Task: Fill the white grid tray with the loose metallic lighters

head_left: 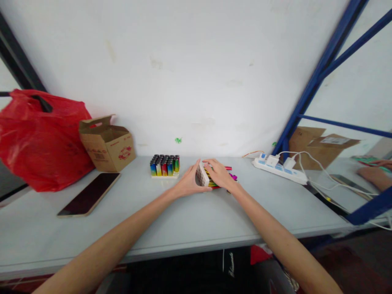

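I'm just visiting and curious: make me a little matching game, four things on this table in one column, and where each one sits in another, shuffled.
Things:
1. red plastic bag
2. phone
3. tray of lighters
4. power strip

Places:
A. flat on the table, in front of the cardboard box
B. far left edge of the table
C. right side, by the blue frame
D. near the wall, just left of both hands

Pairs: 1-B, 2-A, 3-D, 4-C
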Demonstrator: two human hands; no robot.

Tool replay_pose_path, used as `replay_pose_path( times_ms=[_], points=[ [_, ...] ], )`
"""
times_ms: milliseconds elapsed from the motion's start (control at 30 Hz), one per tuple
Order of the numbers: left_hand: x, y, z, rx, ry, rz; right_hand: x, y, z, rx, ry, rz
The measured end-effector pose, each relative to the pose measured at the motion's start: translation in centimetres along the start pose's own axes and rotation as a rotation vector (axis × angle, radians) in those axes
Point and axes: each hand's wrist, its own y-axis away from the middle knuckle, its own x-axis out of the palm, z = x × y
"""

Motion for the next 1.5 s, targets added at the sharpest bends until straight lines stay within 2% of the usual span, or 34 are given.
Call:
replay_pose_path(
  times_ms=[133, 333, 500, 767, 933, 1067, 1167, 1333, 1500],
  points=[
    [0.0, -0.2, -0.3, -0.023, -0.032, 0.031, 0.9, 0.1, 1.3, -0.034, 0.176, 0.174],
    [-0.9, 0.0, 0.3, 0.027, -0.048, 0.035, 0.2, 0.7, -1.2, -0.143, 0.433, 0.217],
    [-1.4, 0.5, 0.4, 0.024, -0.061, 0.054, -0.6, 0.9, -2.6, -0.047, 0.361, 0.177],
    [-1.1, 0.8, -0.1, 0.043, -0.082, 0.045, -1.2, 0.8, -2.2, 0.016, 0.184, 0.172],
    [-1.0, 0.4, -0.1, 0.058, -0.042, 0.054, -0.5, 0.8, -0.8, -0.076, 0.236, 0.15],
    [-1.0, -0.1, 0.2, 0.072, 0.094, 0.061, 0.8, 1.2, 0.8, -0.203, 0.321, 0.217],
    [-1.8, -0.1, 0.3, 0.063, 0.127, 0.082, 1.0, 1.5, 1.2, -0.218, 0.367, 0.23],
    [-4.3, 0.4, -0.3, 0.04, 0.128, 0.121, -0.1, 1.7, 0.8, -0.141, 0.281, 0.21],
    [-5.5, 0.5, -0.8, 0.012, 0.144, 0.125, -0.2, 1.0, 0.4, -0.125, 0.211, 0.112]
  ],
)
